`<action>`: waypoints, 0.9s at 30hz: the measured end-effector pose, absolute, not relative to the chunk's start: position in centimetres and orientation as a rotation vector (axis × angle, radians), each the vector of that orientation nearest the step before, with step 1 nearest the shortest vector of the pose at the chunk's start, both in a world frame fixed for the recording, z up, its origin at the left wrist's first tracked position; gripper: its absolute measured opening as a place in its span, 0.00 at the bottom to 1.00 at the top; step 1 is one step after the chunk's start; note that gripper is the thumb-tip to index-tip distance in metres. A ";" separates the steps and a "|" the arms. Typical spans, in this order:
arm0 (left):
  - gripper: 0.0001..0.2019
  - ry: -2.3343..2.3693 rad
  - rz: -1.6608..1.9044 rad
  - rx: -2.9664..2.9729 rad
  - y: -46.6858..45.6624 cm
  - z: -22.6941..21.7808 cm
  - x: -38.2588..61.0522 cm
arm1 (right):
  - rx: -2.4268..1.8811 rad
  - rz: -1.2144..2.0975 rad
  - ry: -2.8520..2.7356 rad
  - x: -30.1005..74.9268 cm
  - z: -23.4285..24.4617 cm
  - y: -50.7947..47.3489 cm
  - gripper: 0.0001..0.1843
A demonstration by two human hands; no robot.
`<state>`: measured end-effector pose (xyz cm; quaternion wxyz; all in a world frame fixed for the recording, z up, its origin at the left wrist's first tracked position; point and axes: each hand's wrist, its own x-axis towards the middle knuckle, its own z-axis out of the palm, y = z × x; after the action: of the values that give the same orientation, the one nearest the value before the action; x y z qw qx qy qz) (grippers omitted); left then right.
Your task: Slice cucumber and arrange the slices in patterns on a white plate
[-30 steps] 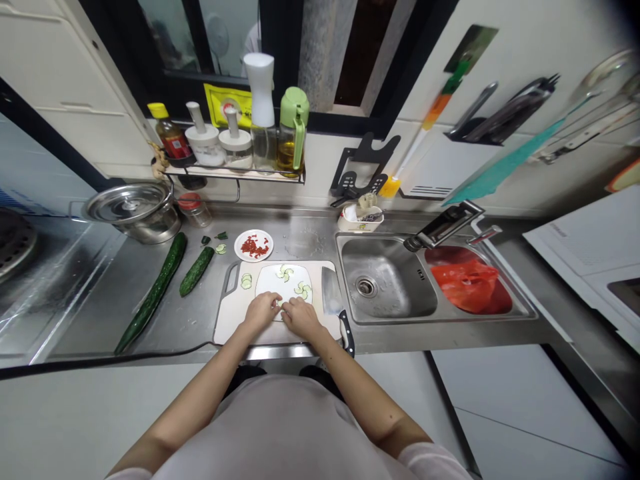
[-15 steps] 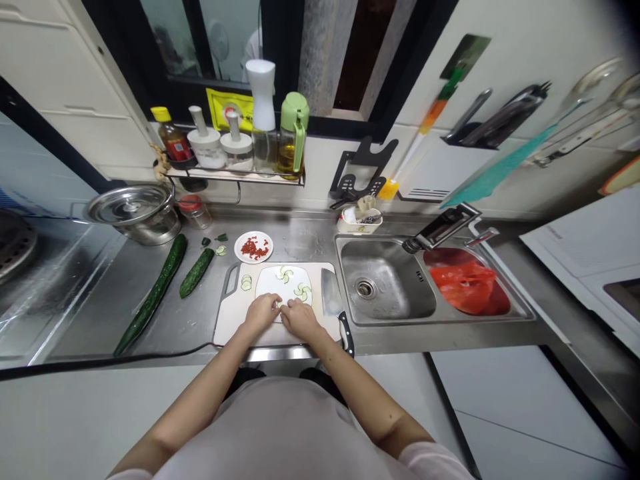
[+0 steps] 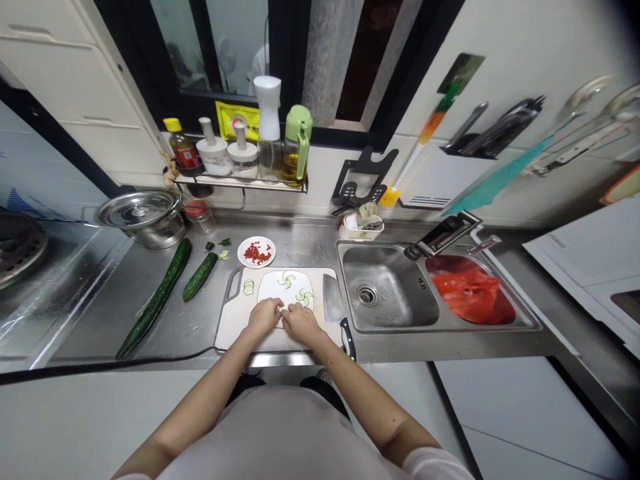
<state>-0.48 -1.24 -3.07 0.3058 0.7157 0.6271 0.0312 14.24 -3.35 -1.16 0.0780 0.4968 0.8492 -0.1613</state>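
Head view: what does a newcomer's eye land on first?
Probably the bright red bag in the right side of the sink. Next, the left hand and right hand, close together over the white square plate on the cutting board. Then the long cucumber and the shorter cucumber on the counter, left of the board.

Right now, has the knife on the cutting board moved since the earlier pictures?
No. Judged against the sink, the knife keeps its place at the right side of the cutting board; only the whole view has shifted slightly.
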 end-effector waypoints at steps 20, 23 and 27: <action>0.14 1.671 0.102 1.916 -2.1 -2.3 -0.1 | 1.497 -0.528 2.566 14.4 -1.7 -2.7 0.18; 0.15 1.663 0.181 1.896 -2.2 -2.3 -0.3 | 1.495 -0.536 2.567 14.3 -1.6 -2.5 0.18; 0.15 1.696 0.369 1.818 -2.5 -2.6 -1.1 | 1.484 -0.530 2.563 14.1 -1.3 -2.1 0.16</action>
<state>-1.10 -2.49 -2.56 0.3089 0.6878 0.6419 0.1397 14.15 -2.14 -1.34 0.0667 0.4921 0.8500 -0.1758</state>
